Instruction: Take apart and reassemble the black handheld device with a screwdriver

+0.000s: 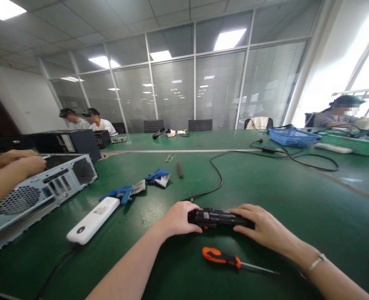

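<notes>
A long black plastic device (217, 218) with a small red-orange part on its lower edge lies low over the table in front of me; its exact kind is unclear. My left hand (183, 216) is closed round its left end, thumb along the near side. At the other end, the fingers and thumb of my right hand (255, 221) grip it from the far and near sides. Nearer to me rests a screwdriver (220, 256) with an orange and black handle, its shaft pointing right. A black cable (217, 168) runs across the table to beside my left hand.
A co-worker's hands (25, 163) work at an open metal computer case (56, 183) on the left. Close by lie a white power strip (93, 221) and blue-grey gloves (122, 193). Blue (293, 136) and green (359, 146) baskets stand at the far right. Other people sit farther back.
</notes>
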### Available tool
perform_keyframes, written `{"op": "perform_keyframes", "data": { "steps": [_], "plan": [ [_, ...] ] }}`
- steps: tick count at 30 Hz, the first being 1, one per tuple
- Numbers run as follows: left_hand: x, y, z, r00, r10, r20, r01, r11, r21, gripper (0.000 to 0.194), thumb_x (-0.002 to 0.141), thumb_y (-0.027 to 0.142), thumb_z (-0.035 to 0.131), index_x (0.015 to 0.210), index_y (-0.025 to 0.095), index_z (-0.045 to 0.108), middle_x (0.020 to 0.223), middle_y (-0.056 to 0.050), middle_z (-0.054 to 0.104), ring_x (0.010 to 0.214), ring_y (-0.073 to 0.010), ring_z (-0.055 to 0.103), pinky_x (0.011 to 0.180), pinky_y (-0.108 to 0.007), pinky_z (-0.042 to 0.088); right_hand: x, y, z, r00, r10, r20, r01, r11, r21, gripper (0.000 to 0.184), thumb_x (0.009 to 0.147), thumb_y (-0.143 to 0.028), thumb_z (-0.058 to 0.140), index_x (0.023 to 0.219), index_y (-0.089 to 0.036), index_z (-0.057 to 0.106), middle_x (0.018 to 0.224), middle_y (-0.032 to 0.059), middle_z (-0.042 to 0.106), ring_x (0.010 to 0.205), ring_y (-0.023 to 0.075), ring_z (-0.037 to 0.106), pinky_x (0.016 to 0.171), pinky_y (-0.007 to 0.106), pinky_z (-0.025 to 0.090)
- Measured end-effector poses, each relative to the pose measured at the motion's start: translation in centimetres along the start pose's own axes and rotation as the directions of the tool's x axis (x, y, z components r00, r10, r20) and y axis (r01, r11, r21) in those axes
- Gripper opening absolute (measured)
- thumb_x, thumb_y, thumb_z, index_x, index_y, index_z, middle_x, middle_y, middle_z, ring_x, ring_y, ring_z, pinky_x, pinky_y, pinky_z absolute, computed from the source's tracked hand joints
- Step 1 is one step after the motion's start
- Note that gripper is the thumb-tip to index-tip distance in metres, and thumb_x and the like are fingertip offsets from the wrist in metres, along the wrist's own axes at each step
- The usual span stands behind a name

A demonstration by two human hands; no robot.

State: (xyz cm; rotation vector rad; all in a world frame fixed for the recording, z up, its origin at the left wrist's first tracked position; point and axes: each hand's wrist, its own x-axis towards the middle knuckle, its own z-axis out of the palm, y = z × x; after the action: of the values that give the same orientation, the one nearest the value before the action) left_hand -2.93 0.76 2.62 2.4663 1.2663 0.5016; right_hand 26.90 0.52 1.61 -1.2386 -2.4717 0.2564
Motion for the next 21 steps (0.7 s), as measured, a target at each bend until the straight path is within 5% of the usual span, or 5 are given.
{"op": "perform_keyframes", "data": {
  "steps": [7,16,21],
  "plan": [
    [-0.1,-0.4,0.4,0.997,0.024,-0.077,-0.024,1.000,-0.009,0.056,0.062,0.039,0.086,0.111,0.021,0.066,0.108,-0.007,0.069,0.100,-0.0268,0.063,0.089,-0.036,0.048,0.0,0.3,-0.2,0.998,0.039,0.053,-0.042,0.997,0.063,0.037,0.087,-0.043,0.057,0.120,-0.026,0.062,0.116,0.0065,0.062,0.095,0.0220,0.063,0.086,0.034,0.051],
    [-0.3,-1.3,0.8,0.919,0.051,-0.390,-0.074,0.996,-0.044,0.049,0.075,0.036,0.077,0.118,0.020,0.060,0.121,-0.009,0.062,0.113,-0.0244,0.056,0.102,-0.039,0.043,-0.1,2.9,0.6,0.984,0.105,-0.144,-0.109,0.994,-0.021,0.038,0.088,-0.050,0.054,0.116,-0.027,0.066,0.110,0.0050,0.066,0.084,0.0206,0.067,0.074,0.032,0.055],
    [-0.6,-0.2,0.8,0.923,0.118,-0.366,-0.153,0.986,-0.067,0.032,0.082,0.037,0.071,0.106,0.019,0.064,0.109,-0.008,0.067,0.104,-0.0224,0.061,0.095,-0.034,0.047,-1.0,6.5,0.2,0.927,0.272,-0.259,-0.305,0.948,-0.094,0.046,0.086,-0.059,0.050,0.113,-0.027,0.068,0.111,0.0055,0.065,0.081,0.0227,0.067,0.066,0.033,0.055]
  ]
}}
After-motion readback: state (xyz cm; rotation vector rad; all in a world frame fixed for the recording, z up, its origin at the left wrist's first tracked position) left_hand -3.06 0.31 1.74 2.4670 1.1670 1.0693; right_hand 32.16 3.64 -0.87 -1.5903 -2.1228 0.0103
